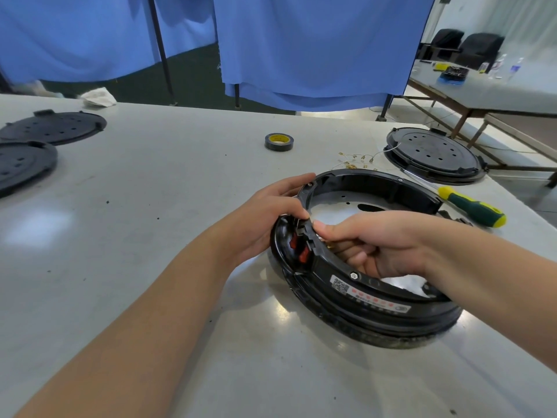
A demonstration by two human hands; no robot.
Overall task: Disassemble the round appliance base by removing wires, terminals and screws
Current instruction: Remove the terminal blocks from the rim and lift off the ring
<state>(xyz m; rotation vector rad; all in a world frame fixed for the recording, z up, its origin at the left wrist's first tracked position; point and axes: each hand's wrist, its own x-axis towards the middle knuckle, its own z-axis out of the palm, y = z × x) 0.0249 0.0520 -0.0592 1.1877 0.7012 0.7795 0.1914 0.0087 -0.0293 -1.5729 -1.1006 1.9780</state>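
Round appliance base (370,294): black ring housing, sits on the white table (180,236) toward its right side, right of centre, near rim tilted up toward the camera. Open middle shows a shiny metal floor plate (340,206) with holes. White rating label (369,297) with a QR code on the near rim, hex-head screw (354,275) just above it. Red parts (303,254) sit in the left rim pocket; too small to tell what they are.

Left hand (271,212) is clamped on the base's left rim from outside, fingers over the top edge, thumb near the black clip block (306,229).

Right hand (376,239) reaches in over the near rim, inside the ring, thumb tip pressed against that same clip block and touching the left thumb. Fingers curled around a brass-coloured terminal (329,245) at the inner wall; grip looks closed on it, though the fingers hide most of it.

Beyond the base: loose brass terminals on thin wires (357,159), lying apart from it. Green-and-yellow-handled screwdriver (473,206) just beside the base's right rim. Another black round cover (434,155) at the table's far right edge. Roll of black tape (279,141) mid-table, far side. Two black round plates (39,143) at the left edge. Blue curtains (316,46) behind the table.
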